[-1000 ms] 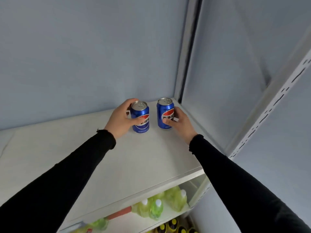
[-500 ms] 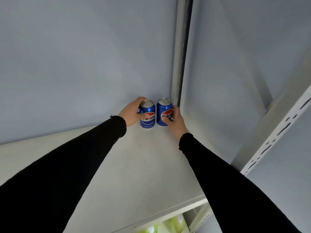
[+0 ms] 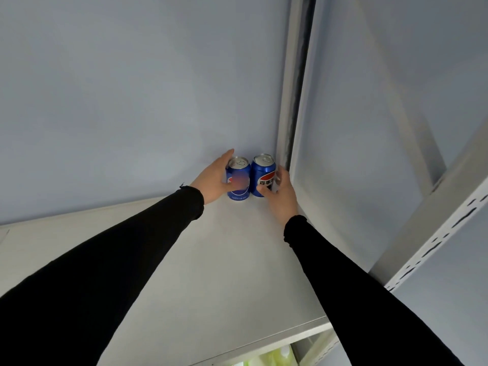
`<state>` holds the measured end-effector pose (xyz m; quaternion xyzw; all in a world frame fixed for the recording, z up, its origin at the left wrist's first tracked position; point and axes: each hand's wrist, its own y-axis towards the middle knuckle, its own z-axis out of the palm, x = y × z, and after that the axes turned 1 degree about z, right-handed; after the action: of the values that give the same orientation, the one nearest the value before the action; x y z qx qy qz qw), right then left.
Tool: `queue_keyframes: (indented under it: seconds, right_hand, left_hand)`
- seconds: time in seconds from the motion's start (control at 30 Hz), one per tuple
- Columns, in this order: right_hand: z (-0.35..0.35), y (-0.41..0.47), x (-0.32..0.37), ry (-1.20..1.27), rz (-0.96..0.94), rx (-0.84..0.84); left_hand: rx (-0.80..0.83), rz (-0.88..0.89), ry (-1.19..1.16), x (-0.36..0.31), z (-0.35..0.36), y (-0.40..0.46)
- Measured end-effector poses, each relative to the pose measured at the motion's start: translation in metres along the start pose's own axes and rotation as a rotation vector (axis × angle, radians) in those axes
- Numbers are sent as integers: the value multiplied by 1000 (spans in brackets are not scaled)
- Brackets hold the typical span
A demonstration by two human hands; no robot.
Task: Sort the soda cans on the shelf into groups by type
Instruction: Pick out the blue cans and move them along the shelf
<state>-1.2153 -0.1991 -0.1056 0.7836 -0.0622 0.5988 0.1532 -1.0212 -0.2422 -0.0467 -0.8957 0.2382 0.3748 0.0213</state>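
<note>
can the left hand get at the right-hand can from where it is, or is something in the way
Probably not directly. The left hand grips the left can, which stands between it and the right can; the right hand already holds that one in the shelf corner.

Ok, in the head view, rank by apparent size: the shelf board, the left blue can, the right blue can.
1. Shelf board, largest by far.
2. Left blue can and right blue can look alike; no ranking between them.

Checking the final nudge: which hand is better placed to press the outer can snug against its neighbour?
Left. The left hand wraps the left Pepsi can; the right hand holds the corner can.
</note>
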Motion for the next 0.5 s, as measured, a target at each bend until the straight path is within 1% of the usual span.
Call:
queue_keyframes:
  seconds: [0.1, 0.17, 0.23, 0.33, 0.5]
  right_hand:
    - [-5, -26, 14, -161, -99, -142]
    - [-5, -45, 20, -310, -236, -164]
    - [2, -61, 27, -421, -324, -85]
    - [25, -80, 38, -573, -386, 90]
    - [84, -118, 63, -652, -469, 285]
  left_hand:
    - [-113, 26, 96, 1, -5, -25]
    - [-156, 56, 198, 7, -10, -49]
    - [-165, 73, 273, 14, -16, -76]
    - [-168, 49, 342, 27, -29, -121]
    - [-203, -62, 419, 54, -65, -200]
